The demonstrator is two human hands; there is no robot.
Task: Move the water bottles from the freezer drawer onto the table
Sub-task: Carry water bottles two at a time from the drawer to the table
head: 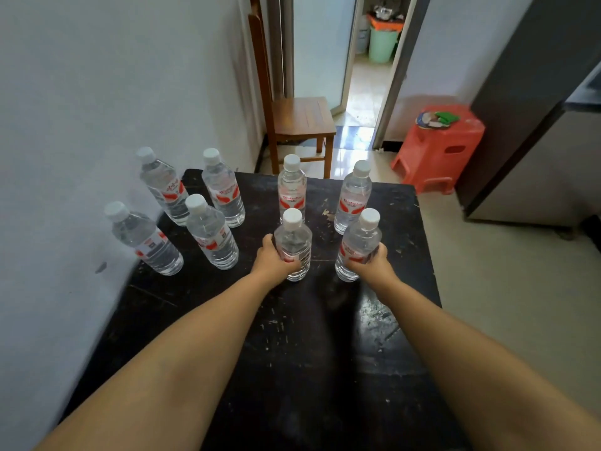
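Several clear water bottles with white caps and red-and-white labels stand upright on the dark scratched table (325, 336). My left hand (274, 260) is wrapped around one bottle (293, 242) near the table's middle, its base on the tabletop. My right hand (374, 263) grips another bottle (359, 244) to its right, also standing on the table. Behind them stand two more bottles (291, 187) (353, 195). Further bottles (210, 231) (146, 242) are grouped at the table's left side by the wall. The freezer drawer is out of view.
A white wall runs along the table's left edge. Beyond the far edge stand a wooden chair (300, 122) and a red plastic stool (439, 144) with small items on top. A dark-and-grey fridge (536, 125) stands at the right. An open doorway leads to another room.
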